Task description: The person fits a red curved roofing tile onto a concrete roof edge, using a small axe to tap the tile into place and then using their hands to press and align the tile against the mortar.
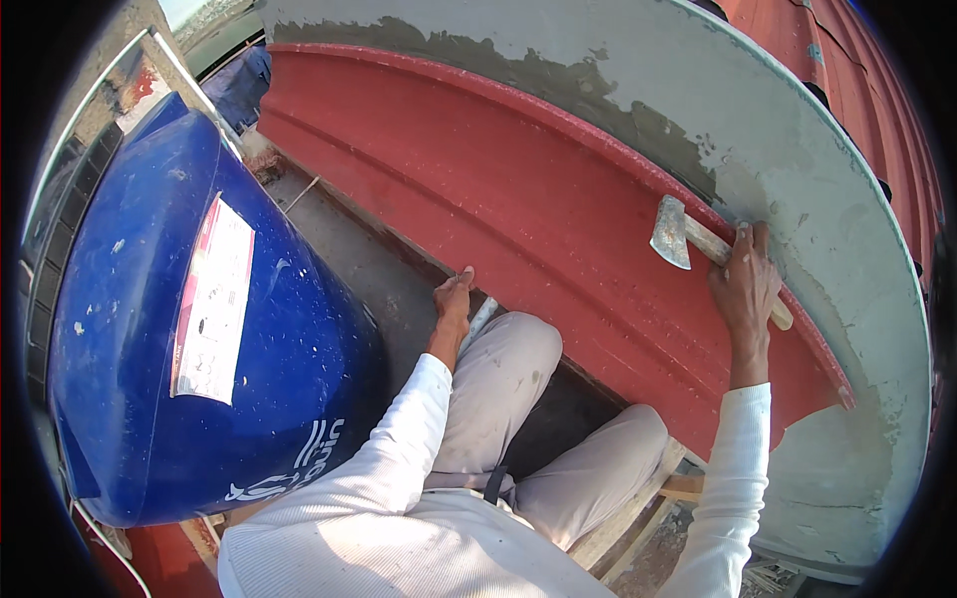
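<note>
One hatchet [671, 233] in right hand [746, 289], one blue tank [199, 329]

Bright daylight, sharp, fisheye-bent edges.

One view only: head cam, fisheye, worn by the person, looking steeply down and fwd over own chest and knees. Close range; both arms enter from the lower edge. Right hand [746, 289] w/ hatchet [672, 233] right of centre, left hand [454, 299] mid-frame. Edges bend toward the rim; corners black.
</note>
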`<state>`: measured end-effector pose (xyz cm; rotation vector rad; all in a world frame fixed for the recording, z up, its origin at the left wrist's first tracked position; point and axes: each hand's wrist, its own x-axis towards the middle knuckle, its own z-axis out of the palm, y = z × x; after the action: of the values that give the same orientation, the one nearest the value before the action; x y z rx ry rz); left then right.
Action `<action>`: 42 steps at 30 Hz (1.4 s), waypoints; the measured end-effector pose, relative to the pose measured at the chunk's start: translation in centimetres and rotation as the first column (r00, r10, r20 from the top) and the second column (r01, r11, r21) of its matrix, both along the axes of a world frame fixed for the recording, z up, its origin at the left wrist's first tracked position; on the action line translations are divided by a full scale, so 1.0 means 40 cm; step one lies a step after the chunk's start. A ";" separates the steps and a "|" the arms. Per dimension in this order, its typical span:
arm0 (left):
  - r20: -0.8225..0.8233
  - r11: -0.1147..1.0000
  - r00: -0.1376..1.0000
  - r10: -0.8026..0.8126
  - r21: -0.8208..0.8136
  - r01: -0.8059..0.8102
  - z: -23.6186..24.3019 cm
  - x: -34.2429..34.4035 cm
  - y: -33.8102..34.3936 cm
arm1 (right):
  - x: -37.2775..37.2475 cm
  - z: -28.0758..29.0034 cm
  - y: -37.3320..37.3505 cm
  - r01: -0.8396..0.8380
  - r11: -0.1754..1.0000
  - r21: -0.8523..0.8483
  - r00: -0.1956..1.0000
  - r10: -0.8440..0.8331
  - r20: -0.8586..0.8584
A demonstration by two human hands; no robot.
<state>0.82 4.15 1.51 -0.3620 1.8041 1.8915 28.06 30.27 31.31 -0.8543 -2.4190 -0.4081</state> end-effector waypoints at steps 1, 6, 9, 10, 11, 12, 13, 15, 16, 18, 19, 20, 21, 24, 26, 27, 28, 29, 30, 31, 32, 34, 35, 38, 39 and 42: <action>-0.013 1.000 1.000 0.021 0.003 -0.021 0.003 0.002 0.005 | -0.001 0.006 0.005 0.015 1.000 -0.027 1.000 -0.015 0.023; -0.051 0.998 0.998 0.039 0.043 -0.037 0.019 0.009 0.010 | 0.004 0.022 -0.013 0.012 0.999 -0.048 0.999 -0.010 0.045; -0.066 0.998 0.997 0.042 0.041 -0.039 0.028 0.014 0.003 | 0.011 0.037 -0.054 -0.022 1.000 0.005 0.999 0.022 0.030; -0.092 0.999 0.995 0.036 0.043 -0.032 0.032 0.018 0.001 | 0.013 0.039 -0.067 -0.042 0.999 0.030 0.999 0.041 0.012; -0.091 0.999 0.995 0.040 0.038 -0.037 0.032 0.016 0.004 | 0.015 0.039 -0.074 -0.061 0.996 0.059 0.998 0.061 -0.008; -0.088 0.999 0.995 0.039 0.040 -0.036 0.032 0.014 0.007 | 0.017 0.032 -0.078 -0.067 0.996 0.053 0.998 0.068 -0.008; -0.084 0.998 0.996 0.039 0.042 -0.036 0.032 0.014 0.008 | 0.019 0.024 -0.083 -0.062 0.996 0.058 0.998 0.064 -0.019; -0.085 0.998 0.995 0.052 0.030 -0.049 0.034 0.018 0.016 | 0.024 0.004 -0.091 -0.061 0.996 0.059 0.998 0.063 -0.030; -0.085 0.998 0.995 0.060 0.024 -0.058 0.036 0.019 0.017 | 0.024 -0.011 -0.095 -0.081 0.994 0.076 0.995 0.084 -0.044; -0.086 0.997 0.994 0.070 0.037 -0.067 0.037 0.024 0.021 | 0.029 -0.045 -0.103 -0.103 0.991 0.090 0.993 0.108 -0.055; -0.088 0.996 0.993 0.076 0.054 -0.071 0.038 0.026 0.023 | 0.031 -0.063 -0.109 -0.102 0.992 0.079 0.991 0.108 -0.076; -0.088 0.996 0.993 0.082 0.049 -0.078 0.033 0.023 0.020 | 0.029 -0.076 -0.116 -0.105 0.992 0.066 0.989 0.111 -0.098; -0.078 0.996 0.994 0.073 0.051 -0.069 0.028 0.021 0.017 | 0.029 -0.080 -0.123 -0.110 0.992 0.062 0.988 0.116 -0.098; -0.074 0.995 0.995 0.070 0.070 -0.065 0.017 0.017 0.017 | 0.027 -0.070 -0.141 -0.130 0.987 0.097 0.979 0.143 -0.143; -0.080 0.994 0.994 0.078 0.087 -0.071 0.004 0.014 0.020 | 0.024 -0.056 -0.153 -0.085 0.995 0.045 0.979 0.092 -0.185; -0.123 0.991 0.988 0.096 0.102 -0.084 -0.005 0.011 0.021 | 0.019 -0.049 -0.158 -0.091 0.995 0.042 0.978 0.097 -0.185; -0.165 0.988 0.979 0.117 0.117 -0.098 -0.013 0.007 0.017 | 0.012 -0.044 -0.162 -0.112 0.992 0.064 0.972 0.122 -0.200; -0.162 0.989 0.980 0.112 0.117 -0.093 0.002 0.015 0.023 | 0.014 -0.040 -0.160 -0.120 0.989 0.088 0.968 0.136 -0.210; -0.155 0.988 0.975 0.156 0.038 -0.152 0.017 0.023 0.027 | 0.017 -0.042 -0.160 -0.117 0.989 0.087 0.969 0.133 -0.207; -0.152 0.977 0.968 0.202 -0.041 -0.210 0.031 0.030 0.029 | 0.018 -0.046 -0.159 -0.121 0.989 0.080 0.969 0.135 -0.205; -0.151 0.977 0.968 0.201 -0.043 -0.210 0.044 0.031 0.022 | 0.020 -0.050 -0.159 -0.126 0.989 0.073 0.969 0.139 -0.204; -0.281 0.930 0.915 0.290 -0.140 -0.339 0.068 0.026 0.004 | 0.022 -0.061 -0.158 -0.117 0.991 0.070 0.971 0.129 -0.201; -0.283 0.928 0.912 0.295 -0.144 -0.345 0.094 0.017 0.003 | 0.022 -0.064 -0.161 -0.111 0.992 0.067 0.972 0.123 -0.202; -0.416 0.969 0.876 0.243 0.064 -0.238 0.225 -0.020 0.031 | 0.021 -0.063 -0.164 -0.116 0.990 0.075 0.970 0.130 -0.205; -0.430 0.984 0.886 0.174 0.044 -0.172 0.297 -0.030 0.055 | 0.023 -0.060 -0.161 -0.119 0.990 0.073 0.970 0.131 -0.202; -0.536 0.978 0.822 0.193 0.170 -0.119 0.471 -0.074 0.132 | 0.024 -0.060 -0.155 -0.097 0.993 0.070 0.975 0.109 -0.195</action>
<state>-2.15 9.42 20.36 0.1086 2.0315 2.3974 29.01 24.07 28.89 -0.7048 -2.2437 -0.3380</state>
